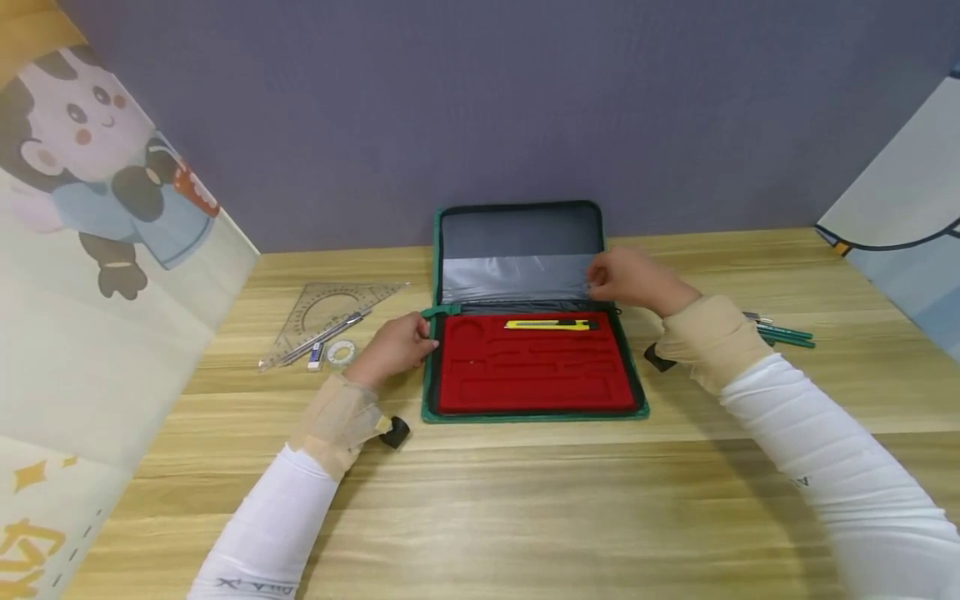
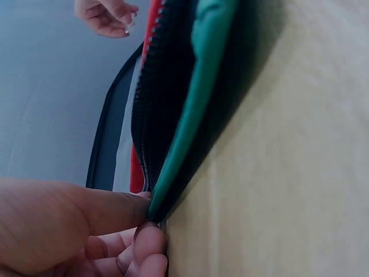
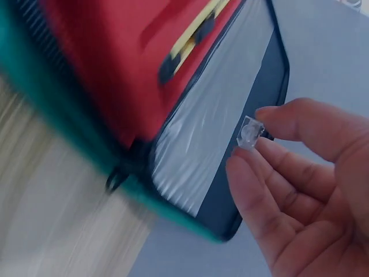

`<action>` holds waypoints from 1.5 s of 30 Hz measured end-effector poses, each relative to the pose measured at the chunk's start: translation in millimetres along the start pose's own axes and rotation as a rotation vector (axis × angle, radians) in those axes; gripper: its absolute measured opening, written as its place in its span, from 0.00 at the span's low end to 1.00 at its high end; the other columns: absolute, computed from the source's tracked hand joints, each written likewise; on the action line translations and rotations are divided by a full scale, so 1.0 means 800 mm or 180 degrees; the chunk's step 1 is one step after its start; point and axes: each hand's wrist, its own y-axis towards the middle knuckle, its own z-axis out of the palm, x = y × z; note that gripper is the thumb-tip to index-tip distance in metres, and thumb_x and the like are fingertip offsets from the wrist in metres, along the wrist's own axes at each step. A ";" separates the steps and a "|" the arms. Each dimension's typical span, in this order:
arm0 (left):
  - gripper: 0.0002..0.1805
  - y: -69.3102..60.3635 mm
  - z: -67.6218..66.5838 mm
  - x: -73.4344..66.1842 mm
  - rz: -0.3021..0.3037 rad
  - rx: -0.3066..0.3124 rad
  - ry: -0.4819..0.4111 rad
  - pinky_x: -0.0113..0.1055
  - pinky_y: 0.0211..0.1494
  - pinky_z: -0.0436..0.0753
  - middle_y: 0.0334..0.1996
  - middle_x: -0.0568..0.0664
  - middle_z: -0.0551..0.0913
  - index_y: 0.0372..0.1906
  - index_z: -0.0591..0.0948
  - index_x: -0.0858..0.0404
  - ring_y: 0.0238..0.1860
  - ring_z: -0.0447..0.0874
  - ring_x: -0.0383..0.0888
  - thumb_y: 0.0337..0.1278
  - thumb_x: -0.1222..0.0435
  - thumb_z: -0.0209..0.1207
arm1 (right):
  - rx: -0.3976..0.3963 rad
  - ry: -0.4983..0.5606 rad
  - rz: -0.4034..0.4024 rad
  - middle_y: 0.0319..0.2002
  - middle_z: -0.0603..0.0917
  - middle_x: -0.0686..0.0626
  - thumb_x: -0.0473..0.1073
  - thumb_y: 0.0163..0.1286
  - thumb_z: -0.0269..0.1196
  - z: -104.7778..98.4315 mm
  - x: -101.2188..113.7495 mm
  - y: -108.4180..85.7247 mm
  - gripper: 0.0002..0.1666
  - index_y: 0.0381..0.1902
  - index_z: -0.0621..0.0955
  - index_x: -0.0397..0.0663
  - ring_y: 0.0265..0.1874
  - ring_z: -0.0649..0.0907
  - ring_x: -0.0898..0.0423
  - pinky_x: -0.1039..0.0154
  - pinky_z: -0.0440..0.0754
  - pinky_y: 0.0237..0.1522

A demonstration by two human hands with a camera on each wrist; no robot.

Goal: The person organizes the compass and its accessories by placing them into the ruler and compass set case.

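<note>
A green zip case [image 1: 536, 417] lies unfolded on the wooden table, its lid leaning back with a clear plastic pocket [image 1: 517, 277]. In its red moulded tray [image 1: 540, 390] a yellow utility knife [image 1: 551, 325] sits along the top. My left hand [image 1: 395, 346] pinches the left edge of the case between thumb and fingers, beside the zip [image 2: 144, 164]. Above the lid's right side, my right hand [image 1: 637, 277] holds a small clear plastic piece [image 3: 250, 133] between thumb and fingertips. That piece is too small to make out in the head view.
Left of the case lie a clear set square [image 1: 288, 329], a slim metal tool [image 1: 324, 337], an eraser [image 1: 316, 357] and a white ring-shaped roll [image 1: 341, 352]. Several green pencils [image 1: 785, 335] lie to the right. A grey-blue panel [image 1: 525, 108] rises behind the table.
</note>
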 end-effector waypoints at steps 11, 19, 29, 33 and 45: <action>0.09 -0.002 0.000 -0.002 0.0018 -0.0024 0.0005 0.30 0.28 0.73 0.25 0.51 0.76 0.38 0.71 0.66 0.24 0.75 0.41 0.63 0.64 0.57 | 0.0121 0.0097 -0.0153 0.31 0.84 0.43 0.36 0.60 0.64 0.018 0.041 0.012 0.08 0.36 0.83 0.36 0.30 0.82 0.50 0.53 0.79 0.39; 0.09 -0.002 0.000 0.000 0.0011 -0.0018 0.0008 0.30 0.27 0.72 0.24 0.51 0.77 0.37 0.71 0.66 0.23 0.75 0.41 0.63 0.64 0.57 | 0.0115 0.0214 -0.0221 0.31 0.85 0.42 0.36 0.59 0.65 0.029 0.064 0.024 0.08 0.35 0.83 0.36 0.30 0.82 0.51 0.54 0.80 0.38; 0.09 -0.002 -0.001 -0.001 0.0027 0.0005 0.0038 0.30 0.28 0.73 0.26 0.52 0.78 0.38 0.71 0.67 0.23 0.75 0.41 0.63 0.65 0.56 | 0.0122 0.0293 -0.0217 0.30 0.84 0.45 0.37 0.58 0.66 0.040 0.085 0.032 0.06 0.32 0.83 0.39 0.30 0.80 0.52 0.57 0.79 0.37; 0.09 -0.001 -0.002 0.000 0.0043 -0.0004 0.0052 0.30 0.28 0.73 0.27 0.53 0.78 0.38 0.72 0.67 0.23 0.76 0.41 0.63 0.65 0.56 | 0.0125 0.0306 -0.0297 0.27 0.83 0.46 0.35 0.56 0.65 0.047 0.096 0.037 0.03 0.29 0.82 0.40 0.27 0.79 0.53 0.58 0.78 0.35; 0.08 0.000 0.000 0.001 0.0106 -0.0064 0.0071 0.31 0.28 0.74 0.22 0.51 0.77 0.36 0.72 0.67 0.22 0.76 0.41 0.61 0.65 0.57 | 0.0264 0.0508 -0.0066 0.22 0.82 0.48 0.35 0.57 0.66 0.071 0.111 0.052 0.04 0.26 0.80 0.41 0.19 0.77 0.57 0.64 0.76 0.27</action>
